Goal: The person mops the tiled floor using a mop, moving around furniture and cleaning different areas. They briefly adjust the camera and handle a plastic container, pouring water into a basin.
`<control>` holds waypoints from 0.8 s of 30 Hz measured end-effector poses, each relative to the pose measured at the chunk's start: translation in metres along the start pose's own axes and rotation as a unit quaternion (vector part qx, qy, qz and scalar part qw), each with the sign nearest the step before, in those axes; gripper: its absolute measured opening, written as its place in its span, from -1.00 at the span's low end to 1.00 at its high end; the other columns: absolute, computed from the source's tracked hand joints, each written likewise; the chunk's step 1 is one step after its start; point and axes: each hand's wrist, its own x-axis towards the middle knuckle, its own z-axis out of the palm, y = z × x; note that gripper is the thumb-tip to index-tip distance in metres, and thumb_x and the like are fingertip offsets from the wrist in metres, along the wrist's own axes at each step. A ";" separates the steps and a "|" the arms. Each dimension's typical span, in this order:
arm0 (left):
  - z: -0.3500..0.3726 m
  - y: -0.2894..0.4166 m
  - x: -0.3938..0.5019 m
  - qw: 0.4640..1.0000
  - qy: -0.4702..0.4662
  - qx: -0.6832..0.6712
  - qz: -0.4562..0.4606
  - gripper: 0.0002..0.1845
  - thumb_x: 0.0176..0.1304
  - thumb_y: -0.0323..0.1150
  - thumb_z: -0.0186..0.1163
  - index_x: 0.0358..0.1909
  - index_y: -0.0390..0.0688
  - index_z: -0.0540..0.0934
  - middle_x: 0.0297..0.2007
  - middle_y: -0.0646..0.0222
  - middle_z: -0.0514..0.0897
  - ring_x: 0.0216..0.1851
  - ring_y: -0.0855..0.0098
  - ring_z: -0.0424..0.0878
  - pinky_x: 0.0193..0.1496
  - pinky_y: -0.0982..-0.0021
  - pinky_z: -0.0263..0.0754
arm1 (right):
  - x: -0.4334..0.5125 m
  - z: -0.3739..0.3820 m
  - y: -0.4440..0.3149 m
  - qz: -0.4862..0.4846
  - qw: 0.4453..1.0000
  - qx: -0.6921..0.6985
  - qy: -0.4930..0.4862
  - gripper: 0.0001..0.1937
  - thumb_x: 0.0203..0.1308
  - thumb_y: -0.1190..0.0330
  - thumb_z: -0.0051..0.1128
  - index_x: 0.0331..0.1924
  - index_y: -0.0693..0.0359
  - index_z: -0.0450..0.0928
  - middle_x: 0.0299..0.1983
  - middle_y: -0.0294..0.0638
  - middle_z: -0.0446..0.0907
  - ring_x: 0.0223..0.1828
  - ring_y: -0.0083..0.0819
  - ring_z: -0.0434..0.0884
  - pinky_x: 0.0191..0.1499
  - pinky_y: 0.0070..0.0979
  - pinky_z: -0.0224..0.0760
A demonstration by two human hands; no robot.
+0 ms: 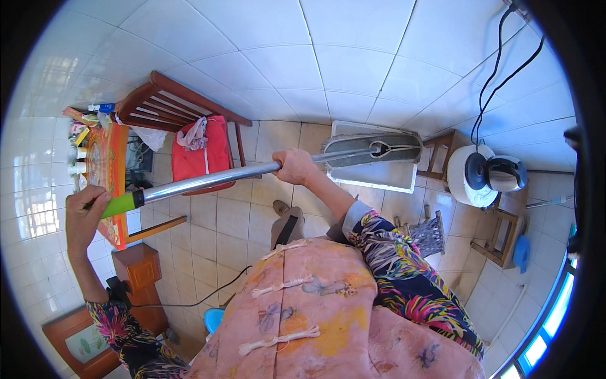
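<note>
Both of my hands hold a flat mop by its metal pole [208, 182], which slants across my front. My left hand [85, 213] is wrapped around the green grip [118, 205] at the pole's end. Farther along, my right hand [297, 166] is closed around the pole. The mop's long grey head [350, 154] lies over a white rectangular basin [390, 176] on the floor by the wall. Its wire bracket shows on top of the head. Whether the head touches water cannot be made out.
A wooden chair [163, 102] with a red garment [201, 156] stands by the wall. At left is a table [105, 161] with a patterned cover. An electric kettle [505, 173] sits at right, near hanging black cords [487, 90]. A small stool [426, 234] stands on the tiled floor [232, 213].
</note>
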 end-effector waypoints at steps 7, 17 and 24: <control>0.052 0.040 0.012 0.994 0.016 0.080 0.079 -0.87 0.22 -0.42 0.31 -0.37 -0.31 0.65 -0.54 0.34 0.64 -0.53 0.47 0.59 -0.37 0.47 0.47 | -0.008 -0.006 0.035 0.023 0.999 -0.030 0.025 -0.90 0.00 0.27 0.12 -0.48 0.08 0.56 -0.49 -0.05 0.64 -0.37 0.02 0.63 -0.24 -0.06 0.45; 0.060 0.068 0.007 0.993 0.019 0.092 0.075 -0.87 0.21 -0.41 0.33 -0.40 -0.29 0.65 -0.54 0.28 0.66 -0.55 0.39 0.61 -0.40 0.43 0.46 | -0.020 -0.010 0.056 0.023 1.000 0.001 0.009 -0.91 0.04 0.28 0.16 -0.42 0.07 0.55 -0.50 -0.04 0.62 -0.37 0.05 0.62 -0.32 -0.05 0.45; 0.072 0.075 -0.013 0.994 0.027 0.103 0.038 -0.88 0.16 -0.42 0.37 -0.43 -0.27 0.67 -0.55 0.26 0.67 -0.57 0.36 0.63 -0.46 0.42 0.44 | -0.027 0.007 0.069 -0.008 1.000 0.018 -0.020 -0.92 0.06 0.31 0.15 -0.39 0.09 0.54 -0.48 -0.05 0.62 -0.35 0.08 0.61 -0.31 -0.03 0.45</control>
